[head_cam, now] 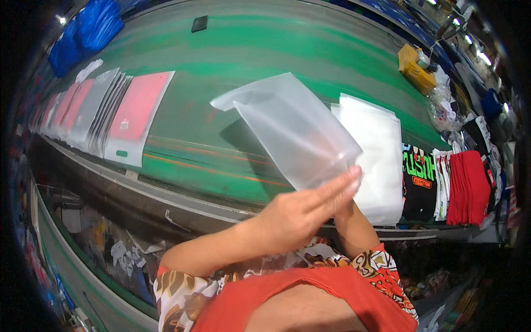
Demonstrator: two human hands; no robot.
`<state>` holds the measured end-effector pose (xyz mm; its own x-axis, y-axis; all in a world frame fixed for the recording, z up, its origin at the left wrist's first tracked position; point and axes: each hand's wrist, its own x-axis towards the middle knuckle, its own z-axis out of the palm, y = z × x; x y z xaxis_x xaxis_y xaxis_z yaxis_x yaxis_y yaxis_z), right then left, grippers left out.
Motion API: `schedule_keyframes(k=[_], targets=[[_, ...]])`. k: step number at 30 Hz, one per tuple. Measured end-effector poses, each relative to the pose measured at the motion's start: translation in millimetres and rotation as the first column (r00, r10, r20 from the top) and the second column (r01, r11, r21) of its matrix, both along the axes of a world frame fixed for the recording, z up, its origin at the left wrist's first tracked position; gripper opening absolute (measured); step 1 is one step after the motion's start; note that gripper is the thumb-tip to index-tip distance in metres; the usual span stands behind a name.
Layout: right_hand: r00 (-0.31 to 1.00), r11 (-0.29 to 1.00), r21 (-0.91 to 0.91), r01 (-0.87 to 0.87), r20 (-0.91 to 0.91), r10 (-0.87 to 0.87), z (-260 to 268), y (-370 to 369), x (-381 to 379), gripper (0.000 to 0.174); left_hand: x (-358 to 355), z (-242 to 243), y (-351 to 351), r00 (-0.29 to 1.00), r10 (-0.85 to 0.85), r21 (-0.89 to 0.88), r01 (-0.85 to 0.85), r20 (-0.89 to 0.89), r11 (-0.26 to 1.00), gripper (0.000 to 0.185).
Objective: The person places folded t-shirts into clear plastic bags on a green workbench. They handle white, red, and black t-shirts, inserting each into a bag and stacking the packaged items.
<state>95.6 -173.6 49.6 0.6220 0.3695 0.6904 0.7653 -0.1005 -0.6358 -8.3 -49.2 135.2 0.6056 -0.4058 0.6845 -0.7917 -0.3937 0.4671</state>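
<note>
A translucent frosted plastic bag [296, 128] is held up in front of me, tilted over the green work table [199, 124]. My left hand [305, 211] reaches across to the right with its fingers straight and close together, gripping the bag's lower right corner. My right hand [341, 212] meets it there from below, mostly hidden behind the left hand and the bag, so its fingers cannot be made out. Just right of the hands lies a stack of white plastic bags [373, 166]. The held bag overlaps that stack in view.
At left stands an overlapping row of filled bags with red contents [141, 103]. To the right sit a black printed garment [419, 191] and folded red garments [466, 186]. Farther off are a yellow taped package [415, 70], a blue plastic sack [89, 33] and a small black flat object [199, 23].
</note>
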Motion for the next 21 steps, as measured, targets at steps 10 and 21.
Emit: schedule_keyframes(k=[10, 21], targets=[[0.906, 0.839, -0.431, 0.332, 0.392, -0.157, -46.9, 9.1, -10.2, 0.038, -12.1, -69.0, 17.4, 0.913, 0.407, 0.253, -0.402, 0.034, 0.88, 0.054], [0.922, 0.787, -0.48, -0.386, -0.197, 0.332, -45.5, -1.4, 2.0, 0.046, -18.4, -66.1, 12.8, 0.925, 0.377, 0.439, -0.317, -0.054, 0.841, 0.059]])
